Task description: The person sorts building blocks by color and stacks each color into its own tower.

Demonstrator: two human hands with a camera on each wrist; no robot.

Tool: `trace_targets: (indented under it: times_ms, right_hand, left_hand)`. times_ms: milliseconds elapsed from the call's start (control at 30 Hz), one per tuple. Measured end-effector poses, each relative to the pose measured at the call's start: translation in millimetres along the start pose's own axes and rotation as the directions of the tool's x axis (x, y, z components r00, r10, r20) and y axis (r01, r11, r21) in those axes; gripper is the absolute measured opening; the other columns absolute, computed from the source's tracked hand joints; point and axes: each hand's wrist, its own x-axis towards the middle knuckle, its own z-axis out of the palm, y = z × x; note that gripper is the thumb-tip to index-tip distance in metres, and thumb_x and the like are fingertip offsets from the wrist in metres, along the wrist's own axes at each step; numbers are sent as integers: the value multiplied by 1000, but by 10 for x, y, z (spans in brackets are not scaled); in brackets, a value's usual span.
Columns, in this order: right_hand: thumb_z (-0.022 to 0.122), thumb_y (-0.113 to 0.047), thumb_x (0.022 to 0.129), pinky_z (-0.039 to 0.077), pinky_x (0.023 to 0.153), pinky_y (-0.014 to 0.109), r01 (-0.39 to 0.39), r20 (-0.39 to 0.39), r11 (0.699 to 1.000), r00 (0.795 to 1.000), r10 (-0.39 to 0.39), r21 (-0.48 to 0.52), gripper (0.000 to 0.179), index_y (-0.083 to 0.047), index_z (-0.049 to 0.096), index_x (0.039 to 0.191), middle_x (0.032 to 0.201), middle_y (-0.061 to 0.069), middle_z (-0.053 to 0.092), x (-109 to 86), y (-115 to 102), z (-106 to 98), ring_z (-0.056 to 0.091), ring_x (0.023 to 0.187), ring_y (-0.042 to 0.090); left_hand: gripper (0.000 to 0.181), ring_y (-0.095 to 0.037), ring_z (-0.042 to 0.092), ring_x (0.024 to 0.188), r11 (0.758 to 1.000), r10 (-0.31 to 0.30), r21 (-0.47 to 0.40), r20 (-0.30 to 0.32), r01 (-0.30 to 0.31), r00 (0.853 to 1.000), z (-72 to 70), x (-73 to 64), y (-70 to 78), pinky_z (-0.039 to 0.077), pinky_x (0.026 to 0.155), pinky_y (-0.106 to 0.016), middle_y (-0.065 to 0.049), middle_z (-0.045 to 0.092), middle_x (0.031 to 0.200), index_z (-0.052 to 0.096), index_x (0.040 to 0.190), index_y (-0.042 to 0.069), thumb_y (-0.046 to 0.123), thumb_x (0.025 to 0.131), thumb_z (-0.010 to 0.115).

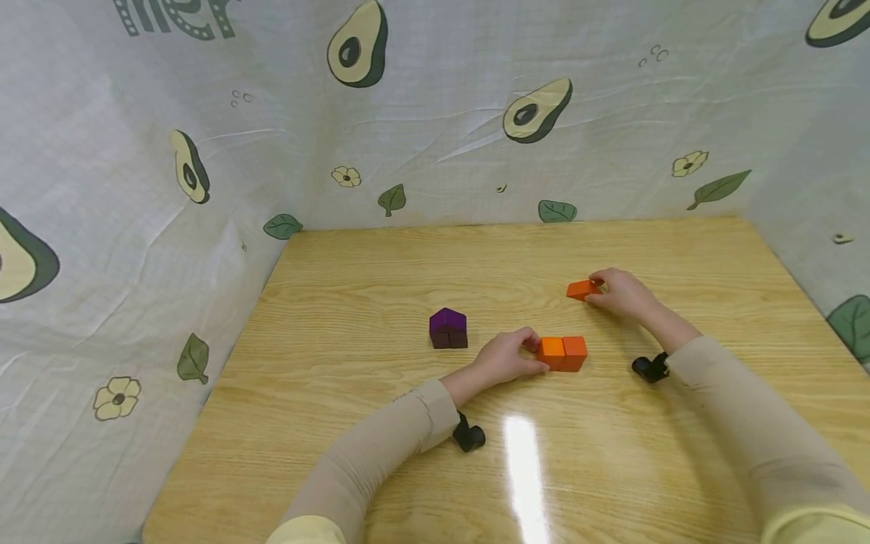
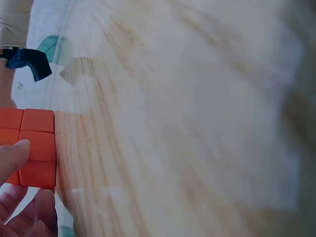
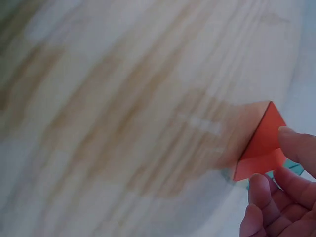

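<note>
My left hand [image 1: 504,357] holds the left side of a small stack of orange cubes [image 1: 563,353] standing on the table. In the left wrist view its thumb lies on the near face of the orange stack [image 2: 39,148], and its other fingers are on the far side. Farther back and to the right, my right hand [image 1: 624,293] pinches an orange triangular block [image 1: 580,289] between thumb and fingers. The triangular face of that block [image 3: 264,143] shows in the right wrist view, close above or on the table; which one I cannot tell.
A purple block shape with a peaked top [image 1: 448,329] stands left of the orange stack. The wooden table [image 1: 353,272] meets a pale cloth [image 1: 435,151] printed with avocados at its back and sides. Black wrist devices [image 1: 469,434] hang beneath both sleeves.
</note>
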Motion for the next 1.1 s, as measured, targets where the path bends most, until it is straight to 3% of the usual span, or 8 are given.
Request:
trace_targets:
  times_ms: [200, 667, 933, 1100]
  right_hand:
    - [59, -17, 88, 40, 86, 53, -1, 1, 1000, 1000, 1, -9, 47, 17, 48, 118, 112, 36, 53, 31, 71, 42, 53, 98, 42]
    - [60, -16, 87, 40, 86, 54, 27, -10, 1000, 1000, -27, -9, 45, 16, 50, 117, 110, 33, 55, -17, 58, 9, 52, 99, 43]
    - [62, -16, 86, 42, 82, 52, 58, -8, 998, 998, -58, -24, 42, 13, 53, 116, 108, 29, 58, -110, -65, -59, 55, 96, 40]
    - [65, -16, 84, 45, 71, 43, 118, -19, 993, 993, -118, -24, 40, 12, 56, 112, 102, 26, 60, -190, -196, -127, 56, 83, 30]
  left_hand:
    - [34, -5, 56, 91, 1000, -3, -3, 4, 3, 1000, 6, 5, -3, 43, 79, -19, 8, 62, 102, 58, 102, 21, 38, 77, 72]
    - [35, -6, 57, 92, 1000, 5, 4, -3, -5, 1000, 5, 0, -2, 43, 78, -19, 7, 63, 103, 58, 103, 20, 38, 77, 72]
    - [35, -6, 57, 94, 1000, 3, 10, -3, -3, 1000, 11, 1, -4, 43, 79, -19, 7, 63, 104, 58, 103, 20, 38, 77, 72]
    - [34, -6, 57, 95, 1000, -4, 8, -3, 4, 1000, 11, 5, -5, 43, 80, -19, 8, 63, 104, 58, 103, 20, 38, 77, 72]
